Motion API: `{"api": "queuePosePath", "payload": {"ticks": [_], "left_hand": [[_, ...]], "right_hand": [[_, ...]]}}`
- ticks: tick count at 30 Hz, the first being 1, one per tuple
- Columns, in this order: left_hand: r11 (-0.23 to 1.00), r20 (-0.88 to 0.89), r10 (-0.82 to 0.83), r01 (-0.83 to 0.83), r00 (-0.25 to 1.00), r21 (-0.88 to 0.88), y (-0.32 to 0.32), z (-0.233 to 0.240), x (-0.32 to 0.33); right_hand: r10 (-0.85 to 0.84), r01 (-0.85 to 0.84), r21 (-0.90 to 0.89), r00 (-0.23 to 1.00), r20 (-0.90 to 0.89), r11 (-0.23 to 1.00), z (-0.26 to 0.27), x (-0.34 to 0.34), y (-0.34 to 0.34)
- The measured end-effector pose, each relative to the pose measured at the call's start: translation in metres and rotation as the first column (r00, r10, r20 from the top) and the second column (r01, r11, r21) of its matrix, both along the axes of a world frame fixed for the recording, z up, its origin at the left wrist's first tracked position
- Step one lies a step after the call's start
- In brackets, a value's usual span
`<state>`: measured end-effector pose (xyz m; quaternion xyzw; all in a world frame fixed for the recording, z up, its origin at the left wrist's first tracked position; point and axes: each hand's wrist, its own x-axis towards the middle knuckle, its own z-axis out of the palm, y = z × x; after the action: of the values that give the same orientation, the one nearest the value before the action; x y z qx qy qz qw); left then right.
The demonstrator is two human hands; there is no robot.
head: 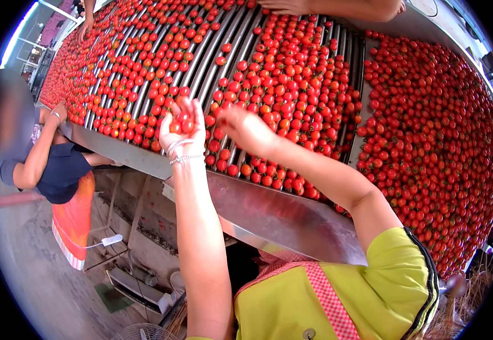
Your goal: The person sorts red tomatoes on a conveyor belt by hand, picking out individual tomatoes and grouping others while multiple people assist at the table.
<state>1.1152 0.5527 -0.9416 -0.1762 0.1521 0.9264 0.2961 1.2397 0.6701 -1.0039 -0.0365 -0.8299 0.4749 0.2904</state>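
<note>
My left hand (183, 125), palm up with fingers curled, holds several small red tomatoes (182, 123) above the near part of a metal roller conveyor (204, 55). Close beside it on the right, my right hand (246, 127) is over the rollers, its fingers blurred and bent down towards the tomatoes; whether they hold anything is hidden. Rows of cherry tomatoes (291, 91), red and some orange, lie in the gaps between the rollers around both hands.
A dense heap of tomatoes (433, 148) fills the sloping tray at the right. The conveyor's steel edge (272, 208) runs along the near side. A co-worker (59, 165) stands at the left, a hand at the belt. Other people's arms (335, 8) reach in from the far side.
</note>
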Motion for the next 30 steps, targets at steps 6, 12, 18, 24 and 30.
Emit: {"api": "queuePosePath", "payload": {"ticks": [6,12,18,24,30], "left_hand": [[0.954,-0.235,-0.288,0.299,0.928,0.015,0.011,-0.004,0.011],[0.991,-0.064,-0.029,0.038,0.998,0.130,0.018,0.000,0.015],[0.920,0.070,-0.110,0.075,0.991,0.385,0.005,-0.004,0.009],[0.834,-0.005,-0.188,0.163,0.982,0.528,0.004,0.014,0.035],[0.766,-0.092,-0.242,0.248,0.966,0.592,-0.038,0.048,0.089]], "right_hand": [[-0.120,0.123,-0.006,0.958,-0.259,0.992,0.074,-0.023,0.026],[-0.045,0.046,-0.002,0.960,-0.275,0.999,0.049,-0.021,0.032],[-0.152,0.109,0.437,0.986,0.065,0.893,-0.052,0.061,0.025],[-0.224,0.115,0.537,0.964,0.143,0.836,-0.080,0.152,0.044],[-0.400,0.107,0.618,0.844,0.358,0.779,-0.106,0.242,0.095]]}}
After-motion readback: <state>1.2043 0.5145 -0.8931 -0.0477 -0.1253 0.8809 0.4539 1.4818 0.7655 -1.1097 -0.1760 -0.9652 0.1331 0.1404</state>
